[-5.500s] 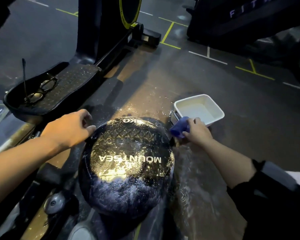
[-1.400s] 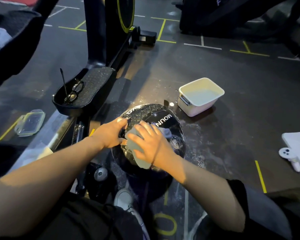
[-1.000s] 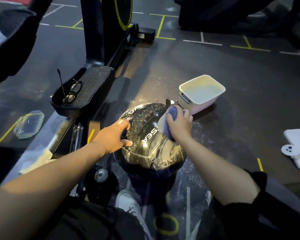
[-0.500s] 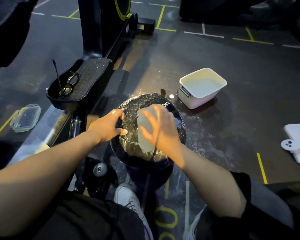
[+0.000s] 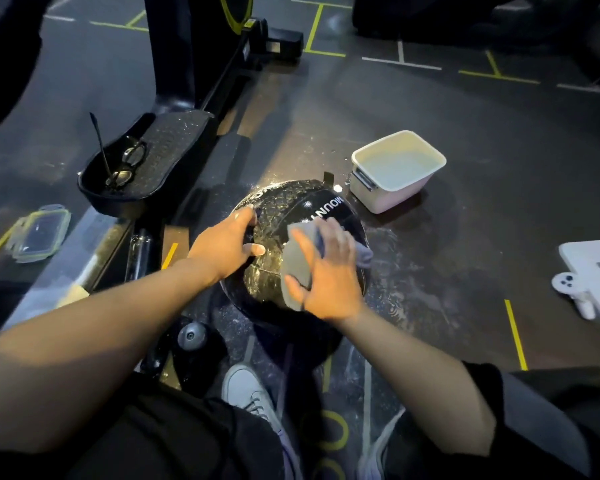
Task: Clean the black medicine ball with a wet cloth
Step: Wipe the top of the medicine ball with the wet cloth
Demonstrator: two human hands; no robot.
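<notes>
Hidden and cut off

Your right hand (image 5: 326,278) covers most of the cloth (image 5: 297,261) and the ball's (image 5: 284,216) lettering; the white device (image 5: 596,271) runs off the right edge.

- The scene is dim overall; the dark floor (image 5: 499,168) fades to near black toward the top edge and the upper corners.
- A warm light falls from above and near the camera, brightening both forearms and the backs of the hands.
- A lit patch lies on the floor just beyond the ball (image 5: 291,216), between the machine rail and the white tub (image 5: 397,171).
- Small sharp glints speckle the ball's wet textured skin, and wet streaks on the floor to its right shine.
- A deep shadow pools beneath the ball's near side.
- The right hand (image 5: 326,271) and the cloth (image 5: 298,268) are smeared by motion blur; the left hand (image 5: 226,244) is sharper.
- Wide-angle distortion bends the floor lines near the frame edges.
</notes>
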